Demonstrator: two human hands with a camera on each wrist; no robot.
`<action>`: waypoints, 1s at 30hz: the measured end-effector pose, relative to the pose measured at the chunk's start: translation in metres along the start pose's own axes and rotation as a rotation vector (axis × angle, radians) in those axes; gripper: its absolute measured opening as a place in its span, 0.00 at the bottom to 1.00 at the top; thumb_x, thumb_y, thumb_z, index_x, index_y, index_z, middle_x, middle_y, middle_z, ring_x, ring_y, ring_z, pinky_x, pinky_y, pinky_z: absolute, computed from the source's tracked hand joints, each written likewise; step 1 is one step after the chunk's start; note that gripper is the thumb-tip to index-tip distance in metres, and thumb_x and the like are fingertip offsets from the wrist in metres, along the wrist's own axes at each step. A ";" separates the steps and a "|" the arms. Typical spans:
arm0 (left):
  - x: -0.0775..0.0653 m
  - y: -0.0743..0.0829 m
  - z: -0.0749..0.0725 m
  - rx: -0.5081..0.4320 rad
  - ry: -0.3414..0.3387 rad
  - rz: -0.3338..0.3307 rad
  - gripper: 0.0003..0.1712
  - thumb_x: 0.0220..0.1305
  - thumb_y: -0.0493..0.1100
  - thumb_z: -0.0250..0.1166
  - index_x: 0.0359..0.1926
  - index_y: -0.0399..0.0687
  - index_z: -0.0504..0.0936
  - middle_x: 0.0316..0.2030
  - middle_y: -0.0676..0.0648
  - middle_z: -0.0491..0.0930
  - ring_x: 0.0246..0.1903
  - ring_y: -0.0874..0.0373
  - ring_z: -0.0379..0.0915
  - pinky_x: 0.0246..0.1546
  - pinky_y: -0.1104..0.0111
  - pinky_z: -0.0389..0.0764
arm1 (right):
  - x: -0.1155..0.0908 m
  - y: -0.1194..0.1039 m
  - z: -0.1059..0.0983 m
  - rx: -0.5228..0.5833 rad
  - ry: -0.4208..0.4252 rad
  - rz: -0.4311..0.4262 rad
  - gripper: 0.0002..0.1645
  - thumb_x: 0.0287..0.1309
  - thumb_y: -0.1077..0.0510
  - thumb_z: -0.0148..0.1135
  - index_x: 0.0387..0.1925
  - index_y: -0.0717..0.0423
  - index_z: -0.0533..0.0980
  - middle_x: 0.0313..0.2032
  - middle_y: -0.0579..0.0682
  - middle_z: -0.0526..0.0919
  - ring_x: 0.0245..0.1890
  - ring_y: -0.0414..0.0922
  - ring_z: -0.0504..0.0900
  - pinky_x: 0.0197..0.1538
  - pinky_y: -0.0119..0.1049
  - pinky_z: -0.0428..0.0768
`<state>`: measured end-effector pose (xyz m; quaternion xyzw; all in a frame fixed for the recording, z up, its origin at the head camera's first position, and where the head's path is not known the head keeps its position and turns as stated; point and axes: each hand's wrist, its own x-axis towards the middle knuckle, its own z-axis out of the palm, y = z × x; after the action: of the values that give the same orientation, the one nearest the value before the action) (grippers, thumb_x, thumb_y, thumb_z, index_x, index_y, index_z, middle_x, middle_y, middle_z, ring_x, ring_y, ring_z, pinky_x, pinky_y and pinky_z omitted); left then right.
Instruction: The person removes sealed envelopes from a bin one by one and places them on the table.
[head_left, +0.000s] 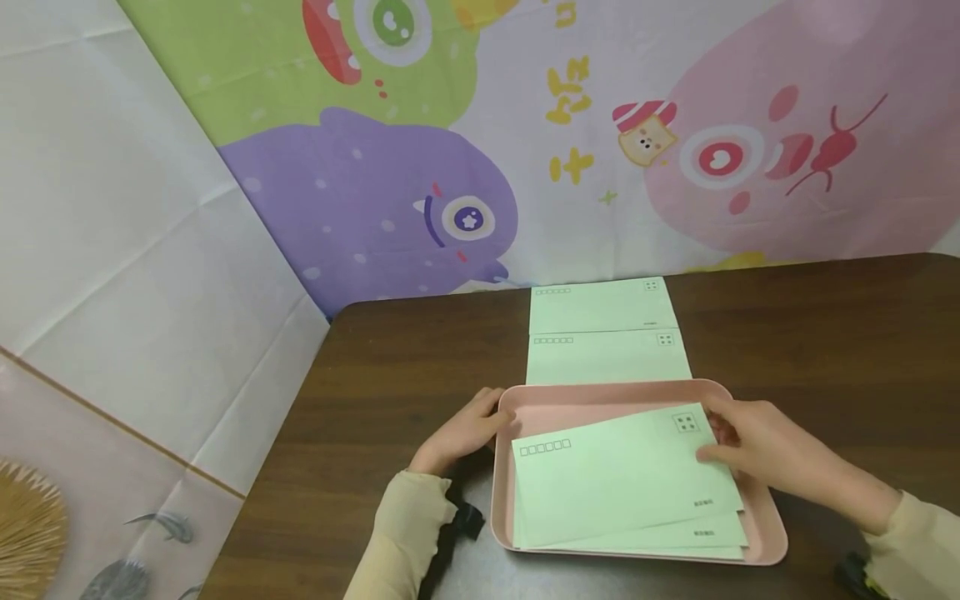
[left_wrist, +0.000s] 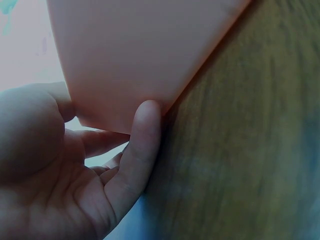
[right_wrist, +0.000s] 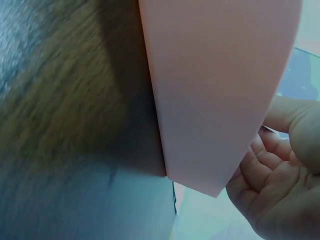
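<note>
A pink tray (head_left: 772,533) holds a few pale green envelopes (head_left: 622,475), stacked askew. My left hand (head_left: 468,429) grips the tray's left wall near its far corner, thumb over the rim; the left wrist view shows the fingers (left_wrist: 147,135) against the outer side. At the tray's right side, my right hand (head_left: 765,437) pinches the top envelope by its right edge, thumb on the printed face. That envelope is tilted, its right end raised. In the right wrist view, the tray's wall (right_wrist: 215,90) hides part of the right hand (right_wrist: 280,185).
Two more green envelopes (head_left: 600,308) lie behind the tray on the dark wooden table (head_left: 420,350), one beyond the other. A cartoon-print cloth (head_left: 585,225) hangs along the table's back edge. A pale panel (head_left: 150,208) stands to the left.
</note>
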<state>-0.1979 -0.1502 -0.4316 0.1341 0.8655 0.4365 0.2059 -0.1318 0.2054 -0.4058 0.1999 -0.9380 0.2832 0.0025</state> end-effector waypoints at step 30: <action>0.001 0.001 0.000 -0.006 -0.001 -0.016 0.21 0.64 0.47 0.49 0.55 0.45 0.69 0.47 0.43 0.64 0.40 0.53 0.67 0.30 0.67 0.78 | -0.001 0.001 -0.008 0.144 0.083 0.027 0.18 0.58 0.68 0.49 0.49 0.64 0.59 0.32 0.56 0.74 0.25 0.32 0.67 0.24 0.28 0.66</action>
<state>-0.1985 -0.1491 -0.4312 0.1266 0.8651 0.4374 0.2102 -0.1319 0.2112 -0.3995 0.1750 -0.9169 0.3580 0.0230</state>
